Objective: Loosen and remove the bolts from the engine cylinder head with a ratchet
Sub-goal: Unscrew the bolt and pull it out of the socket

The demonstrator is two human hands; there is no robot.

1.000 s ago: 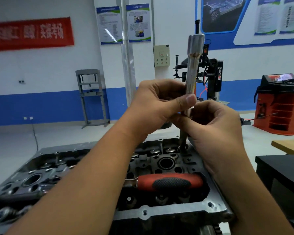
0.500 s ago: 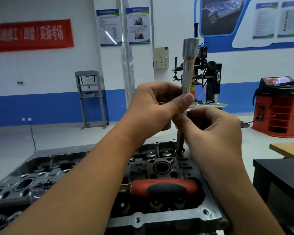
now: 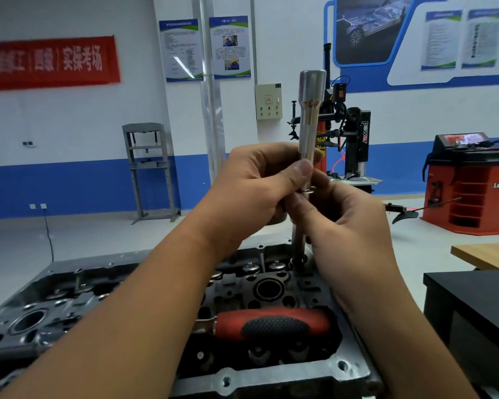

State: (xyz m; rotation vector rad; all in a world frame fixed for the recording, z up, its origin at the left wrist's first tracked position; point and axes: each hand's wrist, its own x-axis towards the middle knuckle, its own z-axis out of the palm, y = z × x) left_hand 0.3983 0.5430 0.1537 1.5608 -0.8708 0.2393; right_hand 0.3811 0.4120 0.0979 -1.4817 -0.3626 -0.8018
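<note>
A dark engine cylinder head (image 3: 271,378) lies below me. A long silver socket extension (image 3: 310,116) stands upright, and under it a long bolt (image 3: 296,240) reaches down to a hole at the head's far right. My left hand (image 3: 260,185) pinches the extension's lower part between thumb and fingers. My right hand (image 3: 346,223) is closed around the bolt shank and a washer just under the socket. A ratchet with a red and black handle (image 3: 271,323) lies loose across the head; my left forearm hides its drive end.
A black table (image 3: 473,306) stands close on the right, with a wooden bench top (image 3: 484,254) behind it. Farther off are an orange wheel balancer (image 3: 470,185), a tyre changer (image 3: 352,139) and a grey shop press (image 3: 150,168) against the wall.
Both hands and the extension with the bolt have stayed at the same hole. My view has tilted down slightly, so the head sits higher in frame.
</note>
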